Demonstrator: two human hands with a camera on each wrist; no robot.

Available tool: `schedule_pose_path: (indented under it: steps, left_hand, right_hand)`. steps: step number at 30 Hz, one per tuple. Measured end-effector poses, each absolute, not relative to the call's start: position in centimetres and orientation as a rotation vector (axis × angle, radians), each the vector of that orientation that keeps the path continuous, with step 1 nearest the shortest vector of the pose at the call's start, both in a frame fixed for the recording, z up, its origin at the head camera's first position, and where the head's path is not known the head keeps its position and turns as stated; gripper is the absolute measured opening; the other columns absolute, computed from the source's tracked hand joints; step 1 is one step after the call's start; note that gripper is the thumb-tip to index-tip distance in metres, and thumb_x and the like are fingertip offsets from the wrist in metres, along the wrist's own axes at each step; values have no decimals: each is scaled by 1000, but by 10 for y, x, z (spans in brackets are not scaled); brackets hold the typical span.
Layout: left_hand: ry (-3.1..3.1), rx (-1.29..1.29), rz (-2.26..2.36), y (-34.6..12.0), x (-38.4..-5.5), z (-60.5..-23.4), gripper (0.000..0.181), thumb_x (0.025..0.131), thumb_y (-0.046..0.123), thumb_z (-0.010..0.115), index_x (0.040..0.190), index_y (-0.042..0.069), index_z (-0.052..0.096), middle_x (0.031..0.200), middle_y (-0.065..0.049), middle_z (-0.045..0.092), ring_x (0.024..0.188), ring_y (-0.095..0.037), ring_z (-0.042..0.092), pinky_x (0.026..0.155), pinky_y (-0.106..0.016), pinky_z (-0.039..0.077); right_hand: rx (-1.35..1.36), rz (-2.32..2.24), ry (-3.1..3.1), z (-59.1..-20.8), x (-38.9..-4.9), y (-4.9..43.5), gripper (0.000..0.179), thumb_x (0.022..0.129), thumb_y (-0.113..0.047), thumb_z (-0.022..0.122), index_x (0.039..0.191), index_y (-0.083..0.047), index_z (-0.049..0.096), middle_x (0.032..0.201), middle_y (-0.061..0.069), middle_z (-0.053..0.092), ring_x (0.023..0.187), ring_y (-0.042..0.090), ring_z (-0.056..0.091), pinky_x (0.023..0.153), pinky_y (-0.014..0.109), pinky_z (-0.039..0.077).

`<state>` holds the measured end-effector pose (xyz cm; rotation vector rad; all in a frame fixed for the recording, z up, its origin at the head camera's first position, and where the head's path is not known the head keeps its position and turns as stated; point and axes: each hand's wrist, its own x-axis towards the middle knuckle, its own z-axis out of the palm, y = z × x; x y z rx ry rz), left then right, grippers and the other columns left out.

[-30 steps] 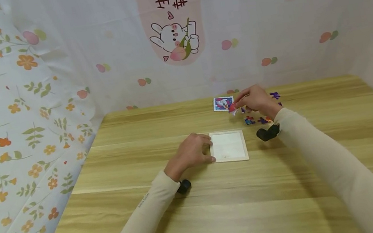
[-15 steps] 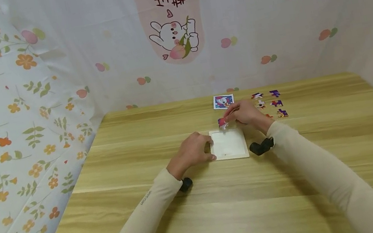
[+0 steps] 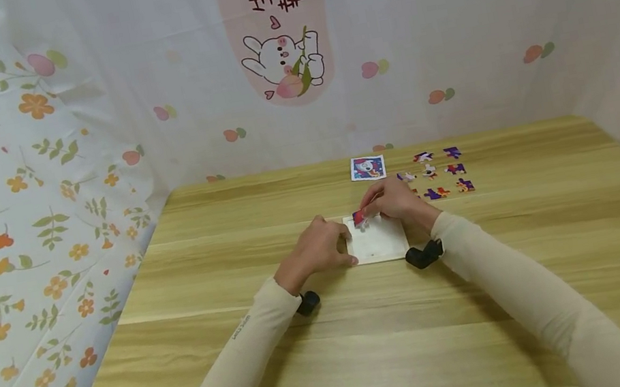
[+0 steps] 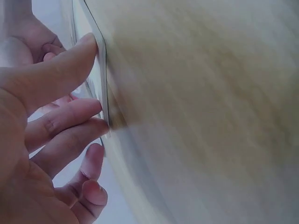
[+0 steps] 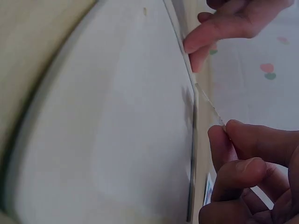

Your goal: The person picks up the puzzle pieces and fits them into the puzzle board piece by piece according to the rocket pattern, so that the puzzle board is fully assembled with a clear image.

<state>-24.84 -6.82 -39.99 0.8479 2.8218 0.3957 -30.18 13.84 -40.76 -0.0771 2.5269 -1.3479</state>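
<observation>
From the head view, I watch two hands at work on a wood-grain surface [image 3: 339, 361]. The left hand [image 3: 315, 248] grips the left edge of a pale tray [image 3: 384, 243], its thumb at the near corner and its fingers farther up that side. The right hand [image 3: 391, 200] pinches a red and purple piece [image 3: 359, 218] over the tray's far left corner; I cannot tell from here whether the piece touches the bottom. To the right of that hand, loose pieces [image 3: 429, 170] lie in rough rows, some partly hidden behind it. A small picture card [image 3: 368, 168] lies flat beyond the tray, near the back edge of the surface. Behind stands a white cloth [image 3: 418, 29] printed with a rabbit and fruit. In the left wrist view, I see the left thumb and two fingertips close on the tray's rim, the other fingers bent below and off it. In the right wrist view, I see the right thumb and fingertips together on the piece, which shows edge-on and slanting, its far end close by the tray's rim. The left fingertips are against the rim just above it in this view, and a corner of the card shows low down.
</observation>
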Motion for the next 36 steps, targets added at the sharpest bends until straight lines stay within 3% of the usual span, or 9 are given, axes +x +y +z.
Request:
schedule_pose_path:
  steps: [5, 11, 19, 36]
  left_hand:
    - [2807, 881, 446, -70, -248, -400, 41, 79, 34, 86, 109, 9, 76, 104, -3, 77, 91, -21, 50, 76, -28, 39]
    - [2781, 874, 500, -70, -246, -400, 41, 80, 31, 85, 111, 6, 75, 105, -5, 76, 95, -24, 50, 77, -29, 40]
    - [2783, 866, 491, -69, -245, -399, 38, 79, 30, 85, 108, 7, 75, 108, -5, 76, 97, -25, 51, 81, -31, 43]
    - [2794, 865, 443, -67, -247, -400, 38, 78, 31, 86, 107, 9, 75, 99, -3, 76, 89, -21, 48, 73, -27, 38]
  right_hand:
    - [-134, -1264, 2604, -411, -299, 132, 15, 90, -13, 73, 102, -7, 78, 111, 14, 70, 81, 20, 51, 64, 25, 44]
    - [-189, -1214, 2672, -413, -298, 127, 13, 89, -13, 73, 99, -6, 78, 103, 14, 73, 91, 23, 54, 74, 29, 40]
    - [-262, -1090, 2757, -409, -295, 121, 9, 86, -10, 74, 91, -4, 79, 92, 13, 76, 86, 22, 56, 70, 27, 42]
    - [-388, -787, 2892, -408, -296, 115, 10, 83, -13, 77, 75, -7, 72, 76, 6, 69, 73, 20, 55, 64, 26, 40]
